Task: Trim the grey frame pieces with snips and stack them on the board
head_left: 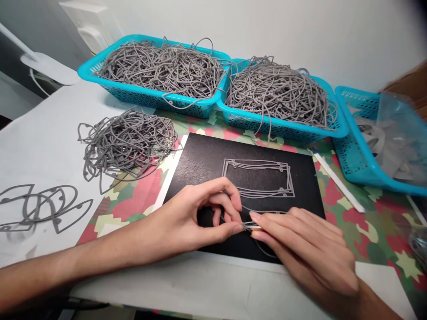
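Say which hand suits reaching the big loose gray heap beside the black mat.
Probably the left hand, though pinching gray strands: the heap lies on its side. The right hand is farther off, holding a slim pale tool.

Workshop, by baskets [133, 90] of grey loops [160, 66]

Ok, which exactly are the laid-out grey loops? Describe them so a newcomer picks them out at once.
Look for the black board in front of the two heaped blue baskets. In its far half, thin grey gasket-like loops outline a rectangle. Unlike the tangled pile to the left of the board, they lie flat and orderly, their corners nearly lined up.
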`<state>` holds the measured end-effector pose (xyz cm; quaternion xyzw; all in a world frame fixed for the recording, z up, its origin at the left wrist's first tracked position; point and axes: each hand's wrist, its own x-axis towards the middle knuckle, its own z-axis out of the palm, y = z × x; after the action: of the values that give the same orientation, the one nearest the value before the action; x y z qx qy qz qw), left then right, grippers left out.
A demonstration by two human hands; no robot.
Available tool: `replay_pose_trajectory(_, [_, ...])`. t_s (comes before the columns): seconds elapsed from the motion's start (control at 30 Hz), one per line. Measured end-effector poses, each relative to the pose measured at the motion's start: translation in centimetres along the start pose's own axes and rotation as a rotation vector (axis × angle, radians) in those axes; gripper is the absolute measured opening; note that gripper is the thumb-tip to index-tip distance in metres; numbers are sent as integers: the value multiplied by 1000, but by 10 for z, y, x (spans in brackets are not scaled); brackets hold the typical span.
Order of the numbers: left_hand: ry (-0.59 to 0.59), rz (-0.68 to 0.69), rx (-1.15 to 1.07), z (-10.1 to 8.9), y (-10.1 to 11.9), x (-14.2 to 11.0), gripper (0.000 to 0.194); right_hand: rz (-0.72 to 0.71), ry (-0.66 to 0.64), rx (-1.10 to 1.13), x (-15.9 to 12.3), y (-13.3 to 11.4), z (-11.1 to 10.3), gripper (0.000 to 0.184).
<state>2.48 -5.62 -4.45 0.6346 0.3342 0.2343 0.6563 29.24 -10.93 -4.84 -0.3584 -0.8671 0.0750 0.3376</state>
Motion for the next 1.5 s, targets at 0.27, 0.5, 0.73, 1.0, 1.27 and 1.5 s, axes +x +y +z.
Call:
replay_pose_trajectory(0.27, [-10,12,-18,-1,0,0,18,-14,-22,-43,1,0,-2,23])
replay_pose_trajectory(0.5, [-2,27,-35,-2,0,2,17,-33,-28,-56,1,1,-3,20])
replay_pose_trajectory(0.73, [-10,29,-79,-2,1,4,19,-82,-38,-158,4,1,-5,18])
replay_pose_trajectory(1.0, [-11,30,-124,-3,3,4,20,-99,-20,-188,7,-3,-8,17])
replay_pose_trajectory(1.27, [-14,37,-153,-1,3,5,21,-93,-17,-187,8,-3,-7,17])
replay_pose_trajectory(1.5, [-30,17,-177,-2,4,4,20,-114,-30,-173,8,-2,-10,15])
